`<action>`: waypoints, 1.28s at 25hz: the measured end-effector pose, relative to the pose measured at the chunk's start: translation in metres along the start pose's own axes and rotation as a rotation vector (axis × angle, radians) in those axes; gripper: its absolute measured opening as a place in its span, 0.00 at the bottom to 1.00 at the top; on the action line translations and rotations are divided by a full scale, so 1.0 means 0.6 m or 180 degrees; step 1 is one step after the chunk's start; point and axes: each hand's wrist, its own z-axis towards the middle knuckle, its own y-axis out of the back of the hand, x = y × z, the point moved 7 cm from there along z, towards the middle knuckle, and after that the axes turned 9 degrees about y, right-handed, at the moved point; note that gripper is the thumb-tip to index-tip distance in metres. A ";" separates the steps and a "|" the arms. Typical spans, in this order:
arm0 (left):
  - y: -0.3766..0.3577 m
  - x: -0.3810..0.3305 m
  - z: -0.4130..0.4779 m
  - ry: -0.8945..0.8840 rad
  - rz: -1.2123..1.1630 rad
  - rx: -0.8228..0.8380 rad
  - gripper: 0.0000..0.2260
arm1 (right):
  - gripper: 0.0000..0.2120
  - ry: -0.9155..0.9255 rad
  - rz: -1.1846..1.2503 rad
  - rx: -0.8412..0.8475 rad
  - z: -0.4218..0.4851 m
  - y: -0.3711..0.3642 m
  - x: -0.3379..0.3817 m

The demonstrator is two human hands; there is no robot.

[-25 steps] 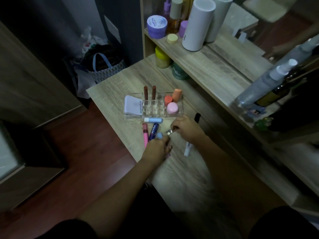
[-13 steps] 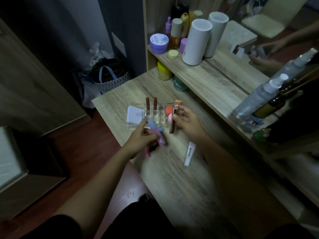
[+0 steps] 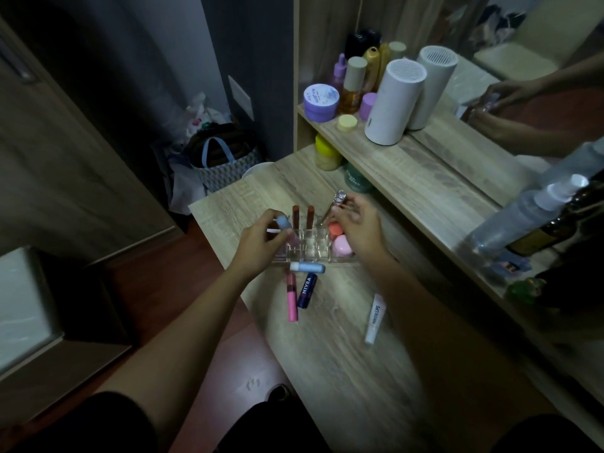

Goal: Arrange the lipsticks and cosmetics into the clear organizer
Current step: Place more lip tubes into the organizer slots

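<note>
NIVEA stick (image 3: pixel 307 290) beside clear organizer (image 3: pixel 307 253)

We have one head view, looking forward and steeply down, close over the bench (image 3: pixel 327 354), with both forearms reaching in.

Both bare forearms reach forward from the near edge, converging toward the middle. The left hand (image 3: pixel 258 245) is curled, thumb and fingers pinched shut around a small item. The right hand (image 3: pixel 358 228), slightly farther, pinches a slim item between its fingertips (image 3: pixel 343 204), knuckles up.
</note>
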 end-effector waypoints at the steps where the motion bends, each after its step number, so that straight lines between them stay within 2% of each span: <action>1: -0.002 0.001 0.004 -0.0004 0.0010 -0.0041 0.03 | 0.14 0.0020 -0.0046 0.0008 0.003 -0.003 -0.004; 5: -0.015 0.004 0.017 -0.0058 0.0283 0.0026 0.03 | 0.14 0.0002 -0.0165 0.0056 0.011 -0.012 -0.023; 10: -0.038 0.011 0.028 -0.0115 0.0817 0.0023 0.05 | 0.14 -0.0040 -0.0738 0.0202 0.015 -0.016 -0.040; 16: -0.043 0.022 0.027 0.0183 0.0605 -0.0304 0.12 | 0.15 0.0044 -0.1092 0.0388 0.021 -0.028 -0.040; 24: -0.039 0.020 0.021 0.0225 0.0598 -0.0300 0.13 | 0.19 0.0171 -0.1057 0.0450 0.019 -0.028 -0.025; 32: -0.033 0.006 0.022 0.0090 0.0681 -0.0223 0.12 | 0.17 0.0375 -0.1212 0.0465 0.017 -0.015 -0.008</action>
